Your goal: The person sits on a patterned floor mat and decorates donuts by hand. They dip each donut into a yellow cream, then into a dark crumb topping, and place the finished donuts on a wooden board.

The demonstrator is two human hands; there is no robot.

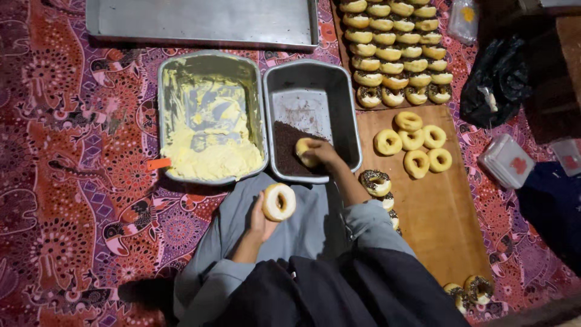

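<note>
My left hand (261,221) holds a cream-coated doughnut (279,201) upright over my lap. Farther forward, my right hand (324,154) presses another doughnut (304,151) down into the dark chocolate sprinkles (286,151) in the right metal pan (348,115). Beside that pan on the left, a second metal pan (166,79) holds pale yellow cream (212,154), with an orange spatula handle (158,163) sticking out at its near left corner.
A wooden board (436,206) on the right carries several plain doughnuts (413,145), sprinkled ones (375,181) near my knee and rows of doughnuts (393,48) farther back. A flat metal tray (200,21) lies behind the pans. A black bag (496,82) and plastic lids (505,160) lie at right.
</note>
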